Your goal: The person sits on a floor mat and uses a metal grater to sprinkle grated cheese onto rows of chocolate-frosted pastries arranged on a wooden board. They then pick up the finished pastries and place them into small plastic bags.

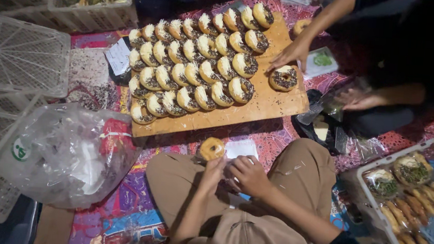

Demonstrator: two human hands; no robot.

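Note:
My left hand [214,170] holds up a round plain-glazed donut [212,149] by its lower edge, over my crossed legs in tan trousers. My right hand [248,175] sits right beside it with its fingers curled at the lower edge of a pale clear plastic packet [242,148] lying on the patterned mat. Whether it grips the packet is hidden. Just beyond, a wooden board [270,107] carries several rows of donuts [195,68] topped with white cream and dark sprinkles.
Another person's hand [291,52] touches a sprinkled donut [283,78] at the board's right end; their other hand [357,100] rests over plastic wrappers. White crates [16,52] stand left, a crumpled plastic bag [68,151] lower left, a tray of pastries [369,174] right.

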